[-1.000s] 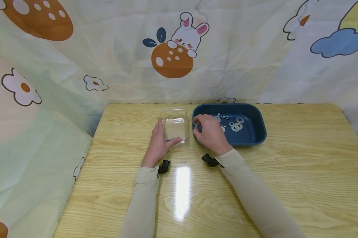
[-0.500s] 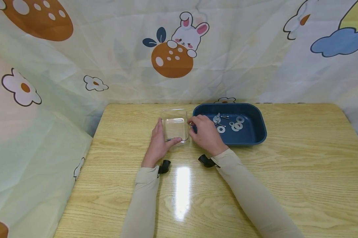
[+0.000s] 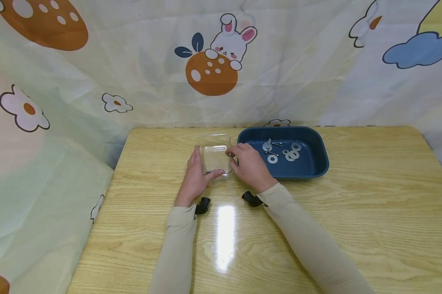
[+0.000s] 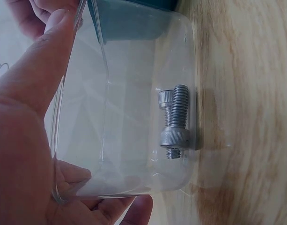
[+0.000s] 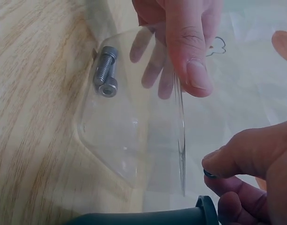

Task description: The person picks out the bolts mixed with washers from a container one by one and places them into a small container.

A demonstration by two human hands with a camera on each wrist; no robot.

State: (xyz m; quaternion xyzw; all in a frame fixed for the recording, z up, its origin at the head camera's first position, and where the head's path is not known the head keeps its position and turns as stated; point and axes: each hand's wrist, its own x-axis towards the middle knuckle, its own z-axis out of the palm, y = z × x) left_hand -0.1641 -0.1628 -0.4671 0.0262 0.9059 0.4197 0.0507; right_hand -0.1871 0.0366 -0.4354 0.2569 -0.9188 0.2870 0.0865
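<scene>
My left hand (image 3: 195, 177) holds a clear box (image 3: 216, 159), its fingers along the left side and its thumb over the front rim. Two silver socket-head bolts (image 4: 175, 119) lie side by side on the bottom of the box in the left wrist view. My right hand (image 3: 251, 165) is by the box's right rim, pinching a small metal piece (image 5: 209, 173) between thumb and forefinger; mostly covered, its kind cannot be told. To the right, a dark blue tray (image 3: 312, 163) carries silver washers (image 3: 272, 159) and bolts (image 3: 273, 153).
The wooden table (image 3: 371, 196) extends widely to the right and toward the front. A patterned curtain (image 3: 301, 81) hangs behind its back edge and along the left side. The box and tray stand close together near the back.
My right hand has moved left from over the tray to the box's right rim, the small metal piece still in its pinch. The left hand and box have stayed in place.
</scene>
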